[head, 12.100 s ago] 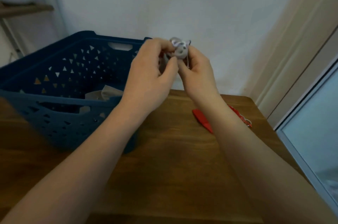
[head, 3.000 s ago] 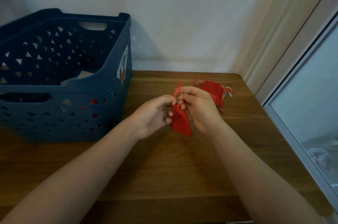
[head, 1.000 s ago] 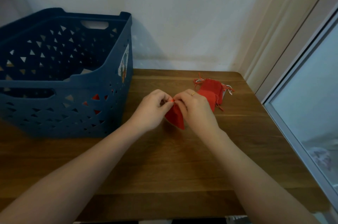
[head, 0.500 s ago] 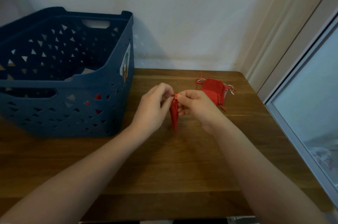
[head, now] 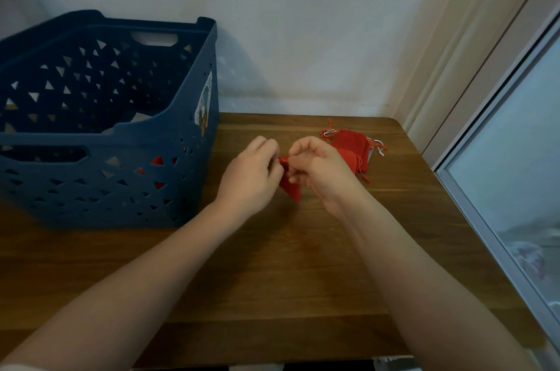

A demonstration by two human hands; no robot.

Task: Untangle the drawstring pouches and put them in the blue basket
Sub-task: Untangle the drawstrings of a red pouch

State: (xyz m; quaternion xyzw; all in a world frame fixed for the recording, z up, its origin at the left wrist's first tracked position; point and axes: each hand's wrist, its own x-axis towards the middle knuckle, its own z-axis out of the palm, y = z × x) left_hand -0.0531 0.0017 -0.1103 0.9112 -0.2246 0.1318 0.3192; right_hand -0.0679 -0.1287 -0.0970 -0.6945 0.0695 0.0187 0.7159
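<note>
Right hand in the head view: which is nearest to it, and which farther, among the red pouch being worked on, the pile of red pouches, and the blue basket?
1. Red pouch, pinched in the right hand.
2. Pile of red pouches, just behind it on the table.
3. Blue basket, far left.

Blue basket [head: 169, 128] left side cut off; contents unclear

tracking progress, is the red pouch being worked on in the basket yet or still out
Out. The red pouch is over the table, pinched by the left hand and right hand, right of the blue basket.
</note>
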